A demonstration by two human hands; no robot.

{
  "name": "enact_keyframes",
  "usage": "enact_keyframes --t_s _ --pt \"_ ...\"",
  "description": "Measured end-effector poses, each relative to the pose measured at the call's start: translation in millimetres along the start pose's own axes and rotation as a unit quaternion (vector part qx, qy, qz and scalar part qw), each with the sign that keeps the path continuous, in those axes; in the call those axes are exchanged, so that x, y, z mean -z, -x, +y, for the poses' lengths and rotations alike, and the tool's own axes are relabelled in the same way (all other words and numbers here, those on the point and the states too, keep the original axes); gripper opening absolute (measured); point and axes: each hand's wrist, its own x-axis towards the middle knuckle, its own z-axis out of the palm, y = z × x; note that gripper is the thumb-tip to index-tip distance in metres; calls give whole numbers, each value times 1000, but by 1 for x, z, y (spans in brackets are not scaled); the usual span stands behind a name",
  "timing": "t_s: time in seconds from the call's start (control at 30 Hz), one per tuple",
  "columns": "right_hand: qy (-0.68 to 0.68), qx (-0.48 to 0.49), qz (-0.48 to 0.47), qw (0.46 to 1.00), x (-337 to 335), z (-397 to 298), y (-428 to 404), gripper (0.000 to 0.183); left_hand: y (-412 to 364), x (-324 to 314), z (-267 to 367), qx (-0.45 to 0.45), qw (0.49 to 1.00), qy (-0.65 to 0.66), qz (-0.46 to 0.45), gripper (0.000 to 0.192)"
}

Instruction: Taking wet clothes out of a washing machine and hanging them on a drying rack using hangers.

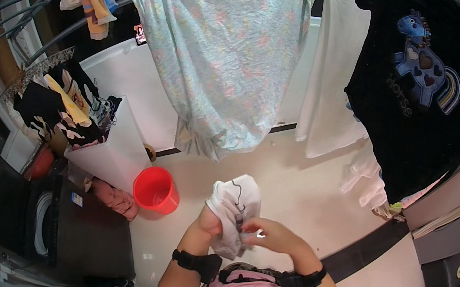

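A white cloth garment with dark line markings is bunched in front of my chest. My left hand is at its left side, mostly hidden inside or behind the fabric, so its fingers do not show. At the right side of the garment, my right hand has its fingers bent against or close to the cloth; whether they pinch it cannot be told. Black straps are fastened round both forearms.
A floral sheet, a white cloth and a black garment with a horse design hang ahead. At left are a red bucket, a white bin heaped with clothes and hangers, and a dark washing machine.
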Motion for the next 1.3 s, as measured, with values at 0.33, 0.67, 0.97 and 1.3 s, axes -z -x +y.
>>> enact_keyframes --t_s 0.33,0.67,0.97,1.3 --pt "126 -69 73 987 -8 11 -18 20 -1 -19 12 -146 989 -23 19 52" --pt "16 14 304 953 14 -6 -37 18 -20 66 -48 6 705 -692 155 36" --pt "77 -21 260 962 -3 -16 -48 19 -15 7 -15 247 743 -621 28 35" --pt "70 72 134 986 -10 -29 -40 36 -5 20 -44 56 930 -343 119 29"
